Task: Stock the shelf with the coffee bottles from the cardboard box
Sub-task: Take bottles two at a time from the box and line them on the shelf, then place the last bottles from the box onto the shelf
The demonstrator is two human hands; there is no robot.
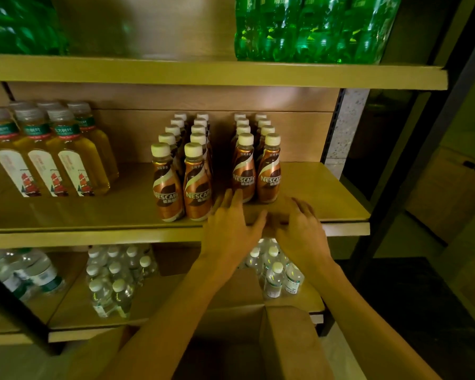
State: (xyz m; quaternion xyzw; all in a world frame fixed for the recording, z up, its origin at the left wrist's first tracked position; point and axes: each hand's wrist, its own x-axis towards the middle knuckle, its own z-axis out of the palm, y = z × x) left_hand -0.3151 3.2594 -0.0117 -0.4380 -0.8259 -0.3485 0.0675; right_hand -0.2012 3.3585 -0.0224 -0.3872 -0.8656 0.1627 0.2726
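1. Wooden shelving fills the view, and the middle light-wood shelf (93, 212) carries the brown plastic coffee bottles (195, 185) with cream caps. They stand in four files running to the back panel, with a gap splitting them two and two.
2. Left hand (231, 229) reaches over the shelf's front edge, fingers straight and released, grasping nothing. Its fingertips are at the base of the third file's front bottle; contact is hard to tell.
3. Right hand (299, 229), blurred, lies over the board in front of the right pair. Fingers are spread and loose, grasping nothing, near the bottles but apart.
4. Open brown cardboard box (288, 346) sits below the forearms.
5. Amber tea bottles (66, 165) stand at left.
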